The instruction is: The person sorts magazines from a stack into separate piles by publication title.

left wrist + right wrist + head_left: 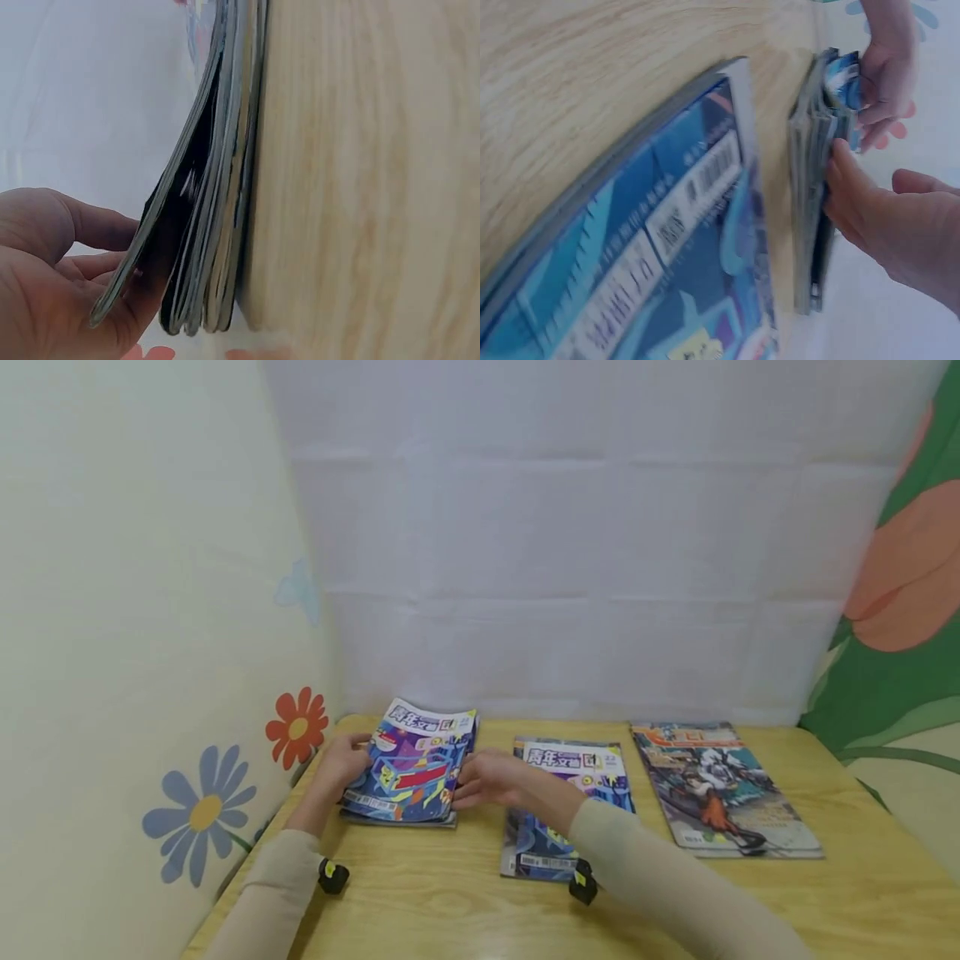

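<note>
A magazine stack [412, 768] with a purple and blue cover lies at the table's left. In the left wrist view, my left hand [60, 277] pinches the top magazine [161, 202] at its edge, thumb above and fingers beneath. That edge is raised, with a dark gap over the magazines below. My right hand [491, 779] is at the stack's right side. In the right wrist view its fingers [851, 191] touch the edges of the stack, the thumb standing apart. Below the right forearm lies a second stack [540, 839] with a matching cover on top.
Farther right lie magazines [720, 789] with a dark illustrated cover. A wooden table [420, 893] carries all the stacks. White cloth [555, 568] hangs behind it, and a wall with painted flowers [206, 810] borders the left side.
</note>
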`<state>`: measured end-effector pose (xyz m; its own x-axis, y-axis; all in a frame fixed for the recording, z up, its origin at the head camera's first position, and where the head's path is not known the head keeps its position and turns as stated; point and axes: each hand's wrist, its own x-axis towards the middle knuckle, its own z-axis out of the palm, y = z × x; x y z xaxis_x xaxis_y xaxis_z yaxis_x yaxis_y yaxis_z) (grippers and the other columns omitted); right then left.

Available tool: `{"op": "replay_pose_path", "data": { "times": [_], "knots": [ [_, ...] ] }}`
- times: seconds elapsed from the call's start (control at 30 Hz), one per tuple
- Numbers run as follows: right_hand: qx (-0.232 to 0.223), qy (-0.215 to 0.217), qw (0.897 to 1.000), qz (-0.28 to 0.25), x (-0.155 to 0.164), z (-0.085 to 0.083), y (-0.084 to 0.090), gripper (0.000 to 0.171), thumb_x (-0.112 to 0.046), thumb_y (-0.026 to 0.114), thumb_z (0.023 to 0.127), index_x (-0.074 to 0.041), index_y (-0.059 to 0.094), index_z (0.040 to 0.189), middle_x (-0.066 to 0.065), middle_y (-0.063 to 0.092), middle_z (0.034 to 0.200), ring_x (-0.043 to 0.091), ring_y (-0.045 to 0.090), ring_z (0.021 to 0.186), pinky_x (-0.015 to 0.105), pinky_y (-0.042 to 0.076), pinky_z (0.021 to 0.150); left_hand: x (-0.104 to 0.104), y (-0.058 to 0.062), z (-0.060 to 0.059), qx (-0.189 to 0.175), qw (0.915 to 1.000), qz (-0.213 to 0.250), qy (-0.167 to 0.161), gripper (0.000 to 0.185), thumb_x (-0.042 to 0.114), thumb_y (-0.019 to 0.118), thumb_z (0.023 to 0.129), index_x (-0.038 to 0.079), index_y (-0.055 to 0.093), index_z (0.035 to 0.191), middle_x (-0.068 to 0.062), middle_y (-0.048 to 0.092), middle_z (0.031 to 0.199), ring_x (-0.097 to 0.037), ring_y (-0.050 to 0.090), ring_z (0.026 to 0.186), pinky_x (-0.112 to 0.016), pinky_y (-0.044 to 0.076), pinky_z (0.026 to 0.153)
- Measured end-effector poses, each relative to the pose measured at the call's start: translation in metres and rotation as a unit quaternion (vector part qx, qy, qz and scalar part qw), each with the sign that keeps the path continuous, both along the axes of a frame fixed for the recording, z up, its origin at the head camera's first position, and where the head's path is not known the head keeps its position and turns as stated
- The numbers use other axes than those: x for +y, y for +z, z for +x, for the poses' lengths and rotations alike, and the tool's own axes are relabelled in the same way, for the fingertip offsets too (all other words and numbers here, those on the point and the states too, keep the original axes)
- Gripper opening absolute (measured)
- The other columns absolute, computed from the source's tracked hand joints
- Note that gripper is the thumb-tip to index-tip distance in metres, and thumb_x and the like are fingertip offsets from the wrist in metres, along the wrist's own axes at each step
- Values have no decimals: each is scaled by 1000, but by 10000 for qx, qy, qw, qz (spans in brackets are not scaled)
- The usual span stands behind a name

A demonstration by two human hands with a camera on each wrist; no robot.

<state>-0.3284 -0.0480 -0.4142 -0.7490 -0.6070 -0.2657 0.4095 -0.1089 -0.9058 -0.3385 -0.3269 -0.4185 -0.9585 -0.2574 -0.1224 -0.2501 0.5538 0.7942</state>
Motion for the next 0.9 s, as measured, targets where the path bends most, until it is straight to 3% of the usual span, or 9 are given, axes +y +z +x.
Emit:
{"op": "replay_pose_path", "data": {
  "times": [0.2, 0.47, 0.57, 0.73, 0.9],
  "knots": [
    [209, 240, 9990, 313, 14, 11, 13, 61, 11, 42, 96, 19, 17, 151, 41, 31, 150, 56, 47, 127, 55, 45, 102, -1, 6, 7, 21, 9983, -556, -190, 55, 10, 51, 99, -9, 39, 150, -35, 47, 140, -46, 51, 121, -59, 43, 102],
    [217, 403, 9986, 280, 54, 22, 25, 52, 0, 48, 103, 15, 31, 150, 37, 45, 143, 51, 54, 123, 51, 51, 96, 10, 28, 24, 17, 9967, -803, -64, 58, 24, 50, 105, -9, 37, 150, -33, 41, 147, -48, 41, 132, -61, 37, 107],
    [372, 272, 9982, 387, 71, 26, 30, 50, -1, 52, 102, 11, 38, 149, 31, 56, 135, 45, 61, 117, 50, 52, 95, 14, 34, 27, 214, 9959, -865, -129, 56, 24, 49, 105, -6, 38, 151, -33, 43, 146, -49, 43, 131, -61, 39, 105],
    [844, -138, 9943, 641, 99, 34, 33, 48, -2, 56, 102, 10, 43, 146, 27, 62, 127, 45, 63, 113, 49, 53, 93, 29, 43, 30, 583, 9923, -944, -552, 55, 25, 52, 104, -6, 43, 149, -33, 50, 140, -47, 51, 125, -58, 45, 100],
    [1550, -629, 9773, 1297, 124, 44, 30, 40, -5, 56, 103, 9, 51, 140, 28, 63, 126, 41, 68, 104, 48, 57, 86, 52, 49, 36, 832, 9861, -1100, -925, 54, 26, 54, 103, -2, 47, 148, -31, 55, 136, -45, 54, 120, -56, 49, 96]
  ]
}}
